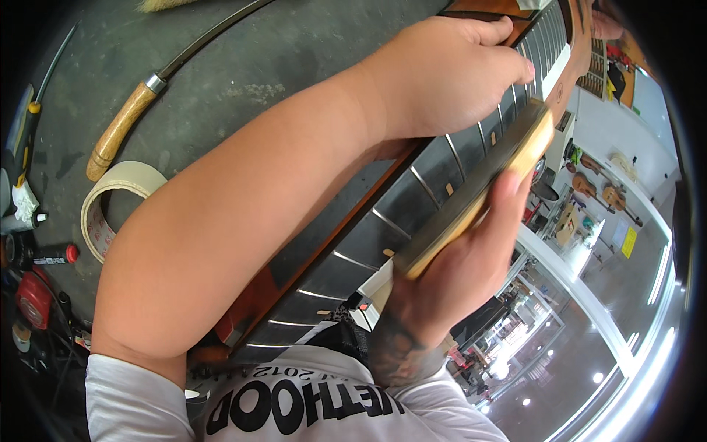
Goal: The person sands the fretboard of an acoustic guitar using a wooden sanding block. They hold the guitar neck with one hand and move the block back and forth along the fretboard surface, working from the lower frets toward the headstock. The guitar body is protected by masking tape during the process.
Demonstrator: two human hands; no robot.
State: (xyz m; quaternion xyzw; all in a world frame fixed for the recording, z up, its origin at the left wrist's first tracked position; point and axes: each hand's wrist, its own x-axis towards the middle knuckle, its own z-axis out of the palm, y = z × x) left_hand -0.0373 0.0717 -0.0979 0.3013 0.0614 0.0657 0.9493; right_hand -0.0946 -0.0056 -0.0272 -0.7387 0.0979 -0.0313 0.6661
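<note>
A guitar neck with a dark fretboard (368, 243), metal frets, small pale inlays and reddish wooden edges runs diagonally from the lower middle to the top right. My left hand (456, 81) lies across its upper part, fingers bent onto it, with my forearm stretched over the bench. My right hand (471, 272) grips a long block (479, 184) with pale wooden sides and a dark top, held over the fretboard just below my left hand. A white strip (552, 74) lies on the upper fretboard.
On the grey bench (258, 51) lie a wooden-handled rasp (118, 129), a tape roll (99, 202), tools (29, 147) and a red object (33, 295). What looks like another hand (605, 26) shows at top right. The workshop behind holds hanging instruments (611, 199).
</note>
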